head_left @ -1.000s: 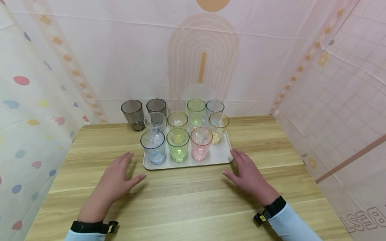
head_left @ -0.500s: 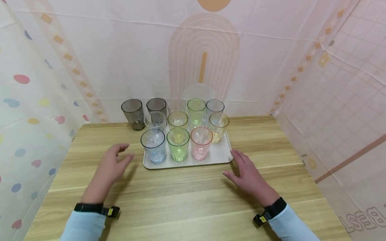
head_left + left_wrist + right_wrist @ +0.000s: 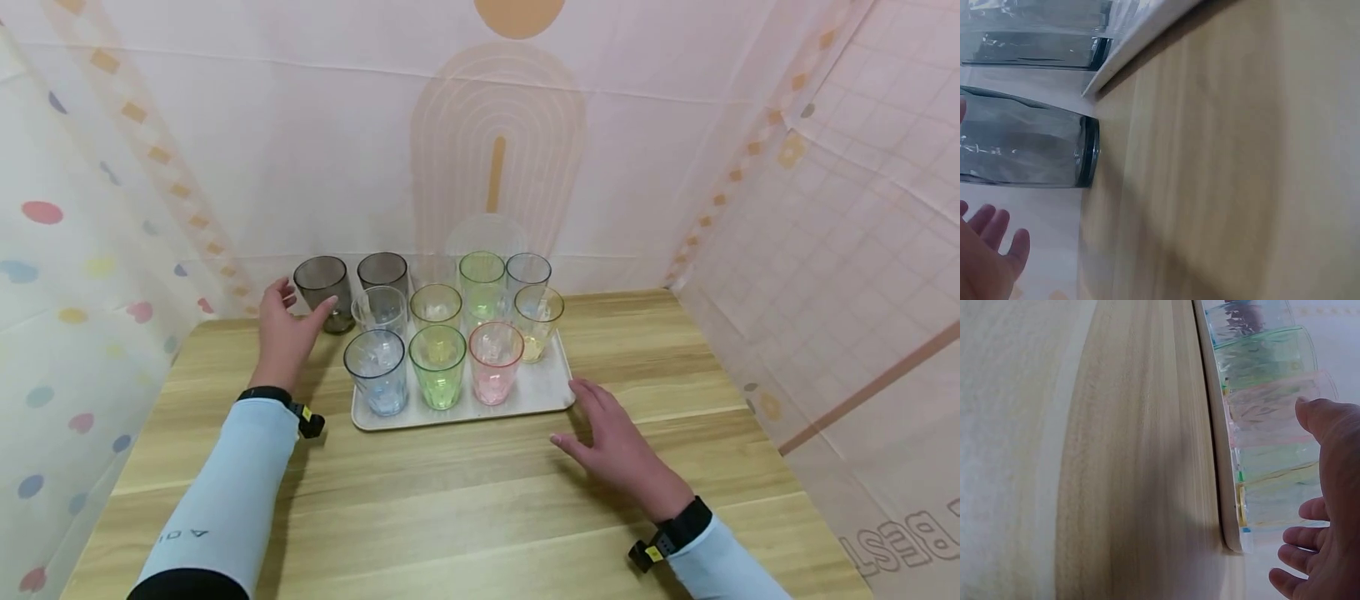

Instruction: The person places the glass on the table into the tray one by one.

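Observation:
A white tray (image 3: 542, 393) on the wooden table carries several clear tinted tumblers: blue (image 3: 377, 372), green (image 3: 437, 367) and pink (image 3: 495, 362) in its front row. A grey tumbler (image 3: 323, 292) stands on the table just off the tray's far left corner; the left wrist view shows the same grey tumbler (image 3: 1029, 147) close by. My left hand (image 3: 288, 329) is raised beside it, fingers spread, thumb nearly at the glass, holding nothing. My right hand (image 3: 606, 429) rests flat on the table at the tray's front right corner, its fingers (image 3: 1307, 540) loose beside the tray edge (image 3: 1222, 487).
A second grey tumbler (image 3: 382, 273) stands at the tray's back left. Patterned curtain walls (image 3: 90, 208) close in the table on the left, back and right. Bare wooden table (image 3: 465, 500) stretches in front of the tray.
My left hand lifted off the table and moved forward and left, up to the grey tumbler outside the tray. My right hand stayed by the tray's corner.

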### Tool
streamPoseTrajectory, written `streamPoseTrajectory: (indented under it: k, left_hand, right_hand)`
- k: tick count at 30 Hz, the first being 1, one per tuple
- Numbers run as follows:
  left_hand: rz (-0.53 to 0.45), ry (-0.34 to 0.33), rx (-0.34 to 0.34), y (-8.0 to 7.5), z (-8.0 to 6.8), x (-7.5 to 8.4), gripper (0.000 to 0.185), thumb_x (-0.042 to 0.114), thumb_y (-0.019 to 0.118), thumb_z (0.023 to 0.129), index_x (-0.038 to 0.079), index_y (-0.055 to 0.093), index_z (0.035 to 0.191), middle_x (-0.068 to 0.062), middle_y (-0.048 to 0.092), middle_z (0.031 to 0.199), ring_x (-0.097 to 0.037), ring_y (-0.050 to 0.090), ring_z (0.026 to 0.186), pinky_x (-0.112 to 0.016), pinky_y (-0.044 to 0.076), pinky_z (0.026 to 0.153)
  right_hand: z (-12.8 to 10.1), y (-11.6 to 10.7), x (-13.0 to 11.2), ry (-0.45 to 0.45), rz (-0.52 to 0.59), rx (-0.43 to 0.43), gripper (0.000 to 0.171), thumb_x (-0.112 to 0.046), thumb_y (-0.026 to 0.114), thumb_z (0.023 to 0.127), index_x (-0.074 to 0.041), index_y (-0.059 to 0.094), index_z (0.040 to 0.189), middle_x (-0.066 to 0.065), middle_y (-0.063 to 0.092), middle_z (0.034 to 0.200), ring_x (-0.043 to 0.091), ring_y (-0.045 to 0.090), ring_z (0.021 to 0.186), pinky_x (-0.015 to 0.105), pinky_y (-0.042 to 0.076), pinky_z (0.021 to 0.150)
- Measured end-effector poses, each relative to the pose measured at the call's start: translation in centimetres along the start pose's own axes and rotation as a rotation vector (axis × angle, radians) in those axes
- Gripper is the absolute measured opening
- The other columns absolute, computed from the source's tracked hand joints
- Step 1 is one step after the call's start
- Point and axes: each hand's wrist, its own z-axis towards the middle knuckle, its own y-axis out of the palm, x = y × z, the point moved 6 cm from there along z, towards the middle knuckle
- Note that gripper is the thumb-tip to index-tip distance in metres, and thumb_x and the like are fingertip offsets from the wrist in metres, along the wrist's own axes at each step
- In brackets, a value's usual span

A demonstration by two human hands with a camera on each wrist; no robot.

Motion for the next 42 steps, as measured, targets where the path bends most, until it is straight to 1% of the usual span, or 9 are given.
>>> streamPoseTrajectory:
  k: [11,18,24,27,29,31,33,37,42]
  left_hand:
    - [-0.046,0.023,-0.015,0.4,0.2,0.5,0.097,0.056,0.079,0.100,0.007,0.033,0.169,-0.018,0.043,0.167,-0.035,0.042,0.154,-0.054,0.043,0.126]
    - [-0.068,0.023,0.013,-0.8,-1.6,0.3,0.094,0.055,0.081,0.098,0.009,0.037,0.167,-0.014,0.048,0.161,-0.028,0.046,0.147,-0.046,0.050,0.120]
    - [-0.021,0.000,-0.012,-3.5,-5.1,0.6,0.091,0.056,0.081,0.098,0.011,0.040,0.166,-0.010,0.050,0.161,-0.027,0.045,0.150,-0.046,0.049,0.122]
    - [0.016,-0.012,-0.031,-5.1,-7.4,0.6,0.088,0.053,0.081,0.099,0.011,0.041,0.165,-0.010,0.052,0.161,-0.026,0.045,0.148,-0.030,0.051,0.116]
    - [0.034,0.001,-0.041,-6.0,-8.9,0.6,0.083,0.049,0.081,0.101,0.009,0.043,0.163,-0.012,0.053,0.159,-0.024,0.047,0.143,-0.017,0.051,0.106]
    - [0.039,0.030,-0.051,-6.7,-10.4,0.8,0.078,0.041,0.081,0.103,0.005,0.044,0.161,-0.015,0.055,0.156,-0.020,0.050,0.136,-0.008,0.049,0.094]
    - [0.038,0.066,-0.068,-7.1,-11.8,1.0,0.073,0.034,0.082,0.103,0.003,0.045,0.159,-0.017,0.057,0.153,-0.014,0.052,0.130,-0.005,0.048,0.091]
    - [0.028,0.155,-0.111,-7.4,-14.4,1.5,0.070,0.018,0.084,0.102,0.001,0.046,0.158,-0.016,0.060,0.148,-0.004,0.056,0.125,-0.005,0.049,0.092]
    - [0.030,0.257,-0.220,-7.0,-17.2,2.7,0.073,0.006,0.088,0.096,0.003,0.050,0.158,-0.014,0.063,0.144,-0.004,0.059,0.123,-0.006,0.049,0.095]
  right_hand:
    - [-0.1,0.1,-0.4,0.003,0.000,-0.001,0.092,-0.049,0.081,0.101,-0.001,0.039,0.168,0.025,0.043,0.170,0.046,0.042,0.156,0.066,0.040,0.125]
    - [-0.2,0.1,-0.3,0.003,0.006,0.004,0.093,-0.048,0.081,0.102,-0.001,0.038,0.169,0.024,0.043,0.169,0.045,0.043,0.156,0.065,0.040,0.125]
    - [-0.2,-0.1,-0.3,0.008,0.036,0.004,0.095,-0.046,0.084,0.100,-0.001,0.036,0.169,0.025,0.042,0.170,0.045,0.040,0.157,0.065,0.038,0.127]
    - [-0.2,-0.2,-0.4,0.019,0.062,-0.004,0.098,-0.045,0.086,0.099,0.000,0.035,0.170,0.025,0.040,0.171,0.046,0.038,0.158,0.066,0.036,0.127]
    - [-0.2,-0.3,-0.4,0.027,0.075,-0.006,0.099,-0.045,0.087,0.098,-0.001,0.035,0.170,0.025,0.040,0.171,0.046,0.038,0.159,0.066,0.036,0.127]
    - [-0.1,-0.4,-0.4,0.032,0.090,-0.004,0.100,-0.044,0.088,0.097,-0.001,0.035,0.170,0.025,0.041,0.171,0.046,0.038,0.158,0.066,0.036,0.127]
    - [-0.1,-0.5,-0.3,0.033,0.096,0.001,0.100,-0.044,0.089,0.096,-0.002,0.036,0.169,0.025,0.042,0.170,0.046,0.039,0.158,0.066,0.037,0.127]
    - [0.0,-0.5,-0.3,0.036,0.113,0.001,0.101,-0.043,0.090,0.095,-0.002,0.036,0.169,0.024,0.043,0.170,0.045,0.039,0.158,0.066,0.036,0.127]
    - [0.1,-0.4,-0.2,0.061,0.149,-0.020,0.101,-0.044,0.089,0.095,-0.003,0.035,0.170,0.023,0.040,0.172,0.045,0.037,0.159,0.067,0.035,0.128]
